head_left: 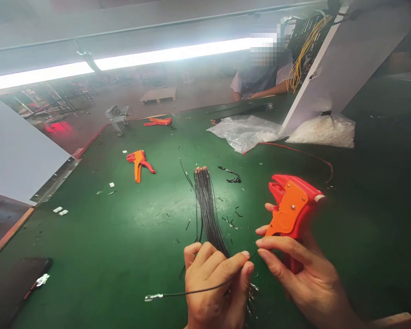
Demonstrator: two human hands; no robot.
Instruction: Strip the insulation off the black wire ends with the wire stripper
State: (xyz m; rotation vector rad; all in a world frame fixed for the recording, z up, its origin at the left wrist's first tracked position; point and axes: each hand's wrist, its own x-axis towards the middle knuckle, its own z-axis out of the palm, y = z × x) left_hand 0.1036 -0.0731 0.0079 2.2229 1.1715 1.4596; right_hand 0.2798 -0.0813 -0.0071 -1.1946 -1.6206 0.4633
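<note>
My left hand [214, 278] is closed, with thumb and index finger pinching a thin black wire [178, 294]. One end of that wire reaches out to the left and carries a silver metal terminal [153, 297]. In my right hand [308, 269] is a red and orange wire stripper [291, 208], its jaws pointing up and left. My right thumb and index finger come close to the wire's other end; whether they touch it I cannot tell. Behind my left hand lies a bundle of black wires [208, 205] with bare copper at the far ends.
Two more red-orange strippers lie on the green table: one [139, 164] left of the bundle, another [158, 121] farther back. Wire scraps [230, 223] are scattered right of the bundle. Plastic bags [246, 130] lie at the back right. A person [263, 75] sits across the table.
</note>
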